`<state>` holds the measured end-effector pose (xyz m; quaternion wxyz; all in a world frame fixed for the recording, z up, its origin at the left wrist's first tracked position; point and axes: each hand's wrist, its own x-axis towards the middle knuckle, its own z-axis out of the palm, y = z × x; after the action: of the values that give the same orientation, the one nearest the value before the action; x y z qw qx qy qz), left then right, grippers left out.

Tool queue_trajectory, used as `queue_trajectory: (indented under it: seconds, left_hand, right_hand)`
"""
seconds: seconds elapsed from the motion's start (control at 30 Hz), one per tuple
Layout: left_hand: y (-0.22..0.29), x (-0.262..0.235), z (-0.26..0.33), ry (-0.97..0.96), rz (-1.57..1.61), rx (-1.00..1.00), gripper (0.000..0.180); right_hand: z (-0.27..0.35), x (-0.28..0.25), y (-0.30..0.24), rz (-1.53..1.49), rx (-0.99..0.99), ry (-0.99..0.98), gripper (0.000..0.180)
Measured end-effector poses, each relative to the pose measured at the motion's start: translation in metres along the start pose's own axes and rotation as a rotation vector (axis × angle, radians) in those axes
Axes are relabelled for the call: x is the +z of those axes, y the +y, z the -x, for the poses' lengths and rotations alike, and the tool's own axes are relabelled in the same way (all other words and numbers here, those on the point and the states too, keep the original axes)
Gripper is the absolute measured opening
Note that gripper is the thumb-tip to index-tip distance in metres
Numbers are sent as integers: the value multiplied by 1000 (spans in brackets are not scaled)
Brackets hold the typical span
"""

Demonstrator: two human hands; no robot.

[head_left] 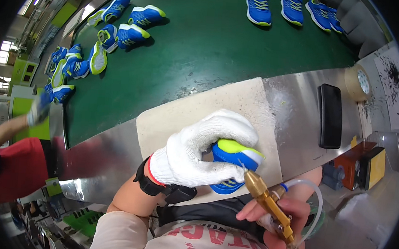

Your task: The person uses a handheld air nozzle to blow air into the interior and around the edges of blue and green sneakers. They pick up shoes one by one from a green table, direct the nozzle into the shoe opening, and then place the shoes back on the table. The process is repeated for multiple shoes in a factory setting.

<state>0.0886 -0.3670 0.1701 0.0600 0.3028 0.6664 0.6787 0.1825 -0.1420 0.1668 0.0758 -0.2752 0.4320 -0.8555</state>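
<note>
Now gloved left hand clenched around blue shoe, toe rightward; right hand gripping brass nozzle.

One blue-and-yellow sneaker gripped in one white-gloved left hand. One brass spray nozzle in one bare right hand. Four blue sneakers along the top of the green conveyor belt; roughly nine more clustered at its left. One black phone. One tape roll. One beige work mat.
</note>
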Motion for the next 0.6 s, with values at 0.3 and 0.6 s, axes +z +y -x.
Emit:
queue_trajectory:
  seconds: [0.3, 0.6]
  left_hand:
    - [-19, 3, -41, -60, 169, -84, 46]
    - [-54, -4, -31, 335, 644, -363, 49]
  right_hand:
    - [3, -33, -4, 255, 53, 153, 80]
    - [30, -47, 44, 43, 53, 212, 86]
